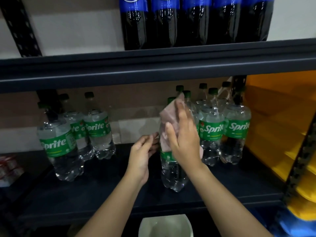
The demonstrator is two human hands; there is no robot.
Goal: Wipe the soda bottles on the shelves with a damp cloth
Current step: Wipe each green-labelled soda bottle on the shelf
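Right hand [183, 141]: fingers straight, palm flat against a pale pink cloth [169, 120], pressing it to the shoulder and upper label of the front bottle [172, 170]. The cloth covers the bottle from below its green cap down to mid-label.

Left hand [142, 154]: fingers loosely curled, fingertips at the bottle's left side beside the cloth edge; it appears to steady the bottle, but whether it pinches the cloth or only touches the plastic cannot be told.

Front bottle: clear soda, green label, upright on the lower shelf [119, 194], forward of the other bottles, between two groups.

Left group [75, 134]: three or four clear bottles with dark green caps, labels reading "Sprite", the nearest cut to "prite".

Right group [222, 132]: several bottles in two or three rows, two front labels reading "Sprite".

Upper shelf [153, 69]: a row of dark cola bottles [193, 23] with blue labels; only part of a white circle mark shows, no legible writing.

Below: a white bowl [165, 226] at the frame's bottom edge, probably water for the cloth. Yellow items [280, 120] at right; red-and-white packs [10, 166] at far left, print unreadable.

Progress, as a judgement: one bottle is mid-wipe. Nothing in view distinguishes wiped bottles from unwiped, so both groups and the cola row may remain.
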